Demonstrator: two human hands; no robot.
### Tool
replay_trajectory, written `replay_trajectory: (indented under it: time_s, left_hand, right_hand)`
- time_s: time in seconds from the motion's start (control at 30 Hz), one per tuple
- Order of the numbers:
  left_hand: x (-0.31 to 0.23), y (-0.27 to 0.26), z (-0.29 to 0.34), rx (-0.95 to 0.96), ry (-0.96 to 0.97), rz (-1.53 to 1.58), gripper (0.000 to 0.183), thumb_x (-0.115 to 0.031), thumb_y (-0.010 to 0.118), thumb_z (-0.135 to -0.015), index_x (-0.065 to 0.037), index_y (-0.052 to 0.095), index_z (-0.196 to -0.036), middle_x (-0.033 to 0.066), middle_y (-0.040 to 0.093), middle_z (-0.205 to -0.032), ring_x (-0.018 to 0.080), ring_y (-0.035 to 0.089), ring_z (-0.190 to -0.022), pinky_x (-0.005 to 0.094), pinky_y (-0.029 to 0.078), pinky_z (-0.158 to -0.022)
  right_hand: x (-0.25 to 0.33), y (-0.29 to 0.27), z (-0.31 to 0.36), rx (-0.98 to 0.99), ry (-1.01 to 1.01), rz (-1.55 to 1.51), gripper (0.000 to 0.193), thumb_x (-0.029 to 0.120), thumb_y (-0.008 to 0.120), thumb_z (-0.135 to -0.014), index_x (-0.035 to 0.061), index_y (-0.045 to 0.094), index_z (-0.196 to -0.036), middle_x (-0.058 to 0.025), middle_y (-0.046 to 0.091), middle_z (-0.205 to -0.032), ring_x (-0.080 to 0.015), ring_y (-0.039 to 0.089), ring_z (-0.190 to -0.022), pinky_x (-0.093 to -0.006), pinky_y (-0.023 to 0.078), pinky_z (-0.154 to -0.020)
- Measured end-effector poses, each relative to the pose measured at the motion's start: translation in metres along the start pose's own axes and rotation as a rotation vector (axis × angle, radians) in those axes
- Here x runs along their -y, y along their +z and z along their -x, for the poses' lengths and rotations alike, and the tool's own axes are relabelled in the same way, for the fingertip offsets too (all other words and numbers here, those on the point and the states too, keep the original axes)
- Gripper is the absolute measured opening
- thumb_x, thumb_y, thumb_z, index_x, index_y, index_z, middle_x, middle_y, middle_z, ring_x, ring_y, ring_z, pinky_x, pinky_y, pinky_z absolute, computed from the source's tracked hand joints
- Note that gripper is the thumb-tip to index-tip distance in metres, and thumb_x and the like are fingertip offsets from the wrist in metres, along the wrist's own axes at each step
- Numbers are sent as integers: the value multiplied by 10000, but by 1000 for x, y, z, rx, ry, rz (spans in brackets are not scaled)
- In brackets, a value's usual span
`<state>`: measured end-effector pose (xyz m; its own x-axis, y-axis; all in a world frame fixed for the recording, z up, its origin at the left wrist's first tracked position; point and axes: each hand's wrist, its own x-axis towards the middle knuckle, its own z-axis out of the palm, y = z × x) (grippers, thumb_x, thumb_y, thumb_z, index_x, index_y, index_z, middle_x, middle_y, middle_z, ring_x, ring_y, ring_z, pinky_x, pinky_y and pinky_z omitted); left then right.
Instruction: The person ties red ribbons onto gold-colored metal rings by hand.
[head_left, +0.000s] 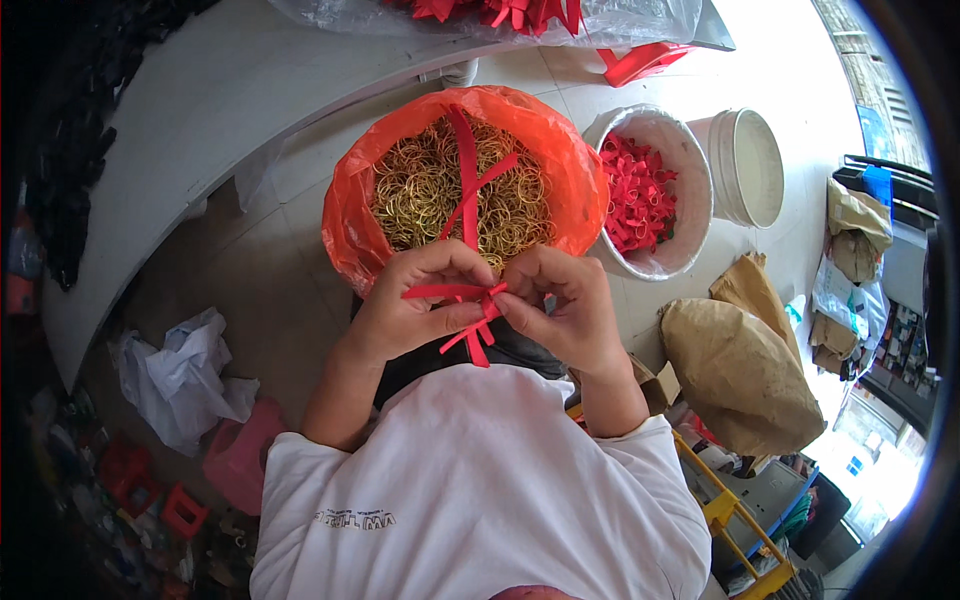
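Between my two hands is a red ribbon [487, 312], gathered into a small knot or bow with loose tails hanging down. My left hand [425, 290] pinches it from the left, thumb and fingers together. From the right, my right hand [560, 305] pinches the same ribbon near the knot. Just beyond them stands an orange plastic bag [350, 215], open at the top and full of gold-coloured metal rings [420, 190]. Longer red ribbon strips [466, 160] lie across the rings. Whether a ring sits in the knot is hidden by my fingers.
Right of the bag, a white lined bucket [700, 215] holds red ribbon pieces [637, 195]. A pale bucket [757, 170] stands beside it. A grey table [220, 90] curves along the far left. Brown paper sacks [740, 375] lie right; crumpled white plastic [185, 380] lies left.
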<state>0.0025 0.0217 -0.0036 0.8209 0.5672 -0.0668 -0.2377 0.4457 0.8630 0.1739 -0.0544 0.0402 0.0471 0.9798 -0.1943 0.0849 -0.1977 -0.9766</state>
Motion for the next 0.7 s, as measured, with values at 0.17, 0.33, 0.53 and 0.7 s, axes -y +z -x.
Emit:
replay_trajectory:
  time_s: [0.17,0.33,0.53,0.7]
  left_hand:
    - [-3,5,-2,-71,5,-151,227,14,630,-752,14,552,-965,46,577,-926,98,573,-888,243,464,-821]
    - [1,11,-1,-143,22,-176,209,33,623,-715,8,544,-907,44,570,-902,90,556,-863,233,470,-783]
    - [4,18,-5,-311,231,-283,197,47,629,-683,-15,571,-861,45,562,-816,123,576,-741,246,465,-691]
    - [-5,21,0,-382,269,-624,145,34,656,-656,-11,602,-784,66,589,-783,168,588,-696,265,464,-677]
  right_hand:
    - [2,1,-1,-29,-55,121,112,6,660,-761,-6,557,-805,-17,582,-643,-29,513,-530,-190,407,-459]
    - [0,0,1,-35,-114,155,100,-6,654,-764,-2,557,-791,-38,577,-640,-61,526,-524,-197,413,-467]
    - [-16,11,5,-150,-242,-113,111,7,673,-752,1,564,-772,-62,586,-675,-116,561,-555,-224,429,-483]
    - [-9,10,-4,-225,-494,303,119,18,689,-732,-9,587,-787,-77,598,-734,-144,574,-595,-245,443,-488]
